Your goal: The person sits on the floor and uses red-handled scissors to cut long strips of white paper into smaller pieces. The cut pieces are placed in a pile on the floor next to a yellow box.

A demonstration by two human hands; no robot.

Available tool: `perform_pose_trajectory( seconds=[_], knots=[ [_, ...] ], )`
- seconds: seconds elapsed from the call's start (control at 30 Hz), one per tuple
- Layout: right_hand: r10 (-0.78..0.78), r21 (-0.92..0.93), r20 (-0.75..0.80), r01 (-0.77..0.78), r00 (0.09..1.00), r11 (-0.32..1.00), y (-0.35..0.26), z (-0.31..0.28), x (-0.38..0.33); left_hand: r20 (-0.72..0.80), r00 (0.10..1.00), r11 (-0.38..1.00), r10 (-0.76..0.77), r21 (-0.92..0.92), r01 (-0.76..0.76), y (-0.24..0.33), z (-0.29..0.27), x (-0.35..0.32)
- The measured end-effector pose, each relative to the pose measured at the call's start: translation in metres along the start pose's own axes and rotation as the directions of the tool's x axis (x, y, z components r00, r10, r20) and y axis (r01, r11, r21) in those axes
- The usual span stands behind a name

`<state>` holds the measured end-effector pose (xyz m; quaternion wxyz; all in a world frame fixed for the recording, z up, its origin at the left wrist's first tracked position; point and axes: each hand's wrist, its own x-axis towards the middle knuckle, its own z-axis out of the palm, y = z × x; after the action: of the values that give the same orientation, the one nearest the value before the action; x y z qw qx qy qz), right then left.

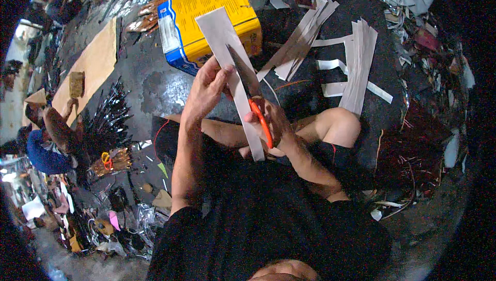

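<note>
My left hand (205, 88) pinches a long pale grey-white strip (217, 30) along its left edge, thumb on top. The strip stands slantwise in front of me, its lower end near my lap. Orange-handled scissors (263, 126) are gripped in my right hand (276, 118). Their dark blades lie lengthwise along the strip, pointing up and away; whether they are parted is hard to make out. Just beyond the strip's upper end is a yellow and blue box-shaped container (206, 2).
Two bundles of similar strips (305, 38) (359, 64) lie on the dark floor at the far right, with loose pieces (330, 65) between them. At the left, another person (49, 152) is beside a tan sheet (98, 64). Scraps (119, 224) are strewn along both sides.
</note>
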<state>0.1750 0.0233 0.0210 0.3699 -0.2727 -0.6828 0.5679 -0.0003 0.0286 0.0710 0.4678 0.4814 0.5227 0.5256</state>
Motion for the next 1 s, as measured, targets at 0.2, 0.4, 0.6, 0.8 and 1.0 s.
perform_pose_trajectory(
  seconds=[0.2,0.4,0.6,0.8,1.0],
  knots=[
    [0.184,0.158,-0.028,-0.177,0.983,0.972,-0.016,0.005,0.0,-0.001,1.0,1.0,-0.001,-0.017,0.001,0.001,0.0,-0.003],
    [0.13,0.134,0.054,-0.136,0.99,0.982,-0.016,-0.001,-0.003,-0.076,0.993,0.99,-0.086,-0.122,0.077,0.005,-0.008,0.001],
    [0.044,0.118,-0.037,-0.04,0.998,0.992,-0.017,0.001,-0.007,-0.059,0.997,0.992,0.046,0.118,-0.039,0.021,-0.004,0.008],
    [0.23,0.084,-0.033,-0.226,0.973,0.97,-0.025,0.005,0.006,-0.067,0.995,0.996,-0.079,-0.041,0.077,0.017,-0.002,0.002],
    [0.084,0.039,-0.106,-0.081,0.991,0.996,-0.006,0.006,0.001,-0.1,0.993,0.99,0.069,0.131,-0.056,0.018,0.006,0.008]
  ],
)
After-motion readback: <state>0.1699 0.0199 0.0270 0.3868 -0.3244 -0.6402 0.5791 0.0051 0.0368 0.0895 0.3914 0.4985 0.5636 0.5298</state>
